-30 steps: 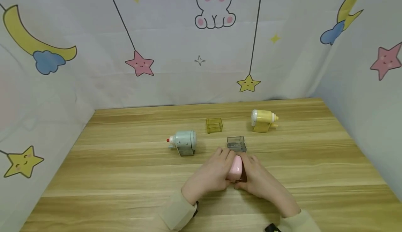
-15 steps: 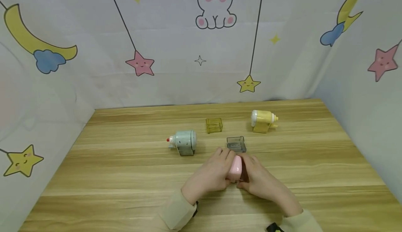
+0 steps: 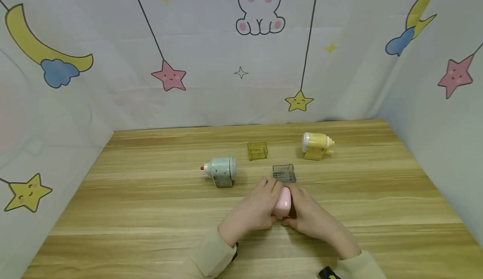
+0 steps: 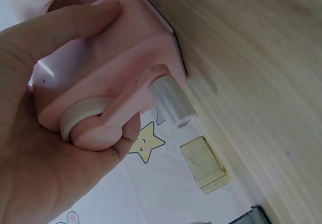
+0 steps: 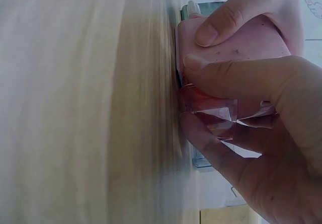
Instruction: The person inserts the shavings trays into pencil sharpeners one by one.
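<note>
A pink hand-crank pencil sharpener rests low on the wooden table, close before me. My left hand grips its body, thumb along the side; its crank with a silvery knob shows in the left wrist view. My right hand pinches a clear reddish shavings drawer at the sharpener's opposite end. In the right wrist view, the right thumb lies on the drawer's edge beside the pink body, other fingers on the far side. The drawer's inner part is hidden by the body and fingers.
Just beyond my hands sits a clear grey drawer. A mint-green sharpener stands to the left, a yellow sharpener at the back right. Between them lies a clear yellow drawer. Printed cloth walls border the table.
The right hand shifts slightly outward from the sharpener, then back in against it. The left hand and the pink sharpener stay in place.
</note>
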`<state>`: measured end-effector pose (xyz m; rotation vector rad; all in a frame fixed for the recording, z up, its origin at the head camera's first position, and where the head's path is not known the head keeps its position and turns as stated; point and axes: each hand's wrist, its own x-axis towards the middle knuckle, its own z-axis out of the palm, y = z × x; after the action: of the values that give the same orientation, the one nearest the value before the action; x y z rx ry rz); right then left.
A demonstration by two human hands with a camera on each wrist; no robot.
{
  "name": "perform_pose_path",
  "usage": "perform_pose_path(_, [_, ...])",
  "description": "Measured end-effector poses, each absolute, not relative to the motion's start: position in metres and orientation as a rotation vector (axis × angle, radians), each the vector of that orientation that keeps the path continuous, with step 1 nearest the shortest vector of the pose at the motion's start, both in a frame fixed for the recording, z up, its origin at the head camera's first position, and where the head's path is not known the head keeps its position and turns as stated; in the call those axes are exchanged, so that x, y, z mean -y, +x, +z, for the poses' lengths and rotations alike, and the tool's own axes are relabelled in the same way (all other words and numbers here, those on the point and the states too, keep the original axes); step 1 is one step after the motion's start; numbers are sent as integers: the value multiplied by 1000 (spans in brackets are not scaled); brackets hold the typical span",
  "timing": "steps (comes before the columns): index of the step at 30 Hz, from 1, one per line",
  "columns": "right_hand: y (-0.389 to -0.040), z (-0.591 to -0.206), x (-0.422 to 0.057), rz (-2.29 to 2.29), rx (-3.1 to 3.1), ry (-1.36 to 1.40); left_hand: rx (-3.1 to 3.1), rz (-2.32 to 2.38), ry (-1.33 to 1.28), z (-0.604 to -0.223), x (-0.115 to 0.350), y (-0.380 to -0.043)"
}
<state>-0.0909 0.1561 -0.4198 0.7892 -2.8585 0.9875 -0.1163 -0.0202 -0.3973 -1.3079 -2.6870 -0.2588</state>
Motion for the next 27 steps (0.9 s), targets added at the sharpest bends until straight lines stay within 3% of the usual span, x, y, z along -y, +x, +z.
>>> perform_pose_path(27, [-94, -424, -153, 1014, 2778, 793, 2627, -208, -1331, -396, 20, -116])
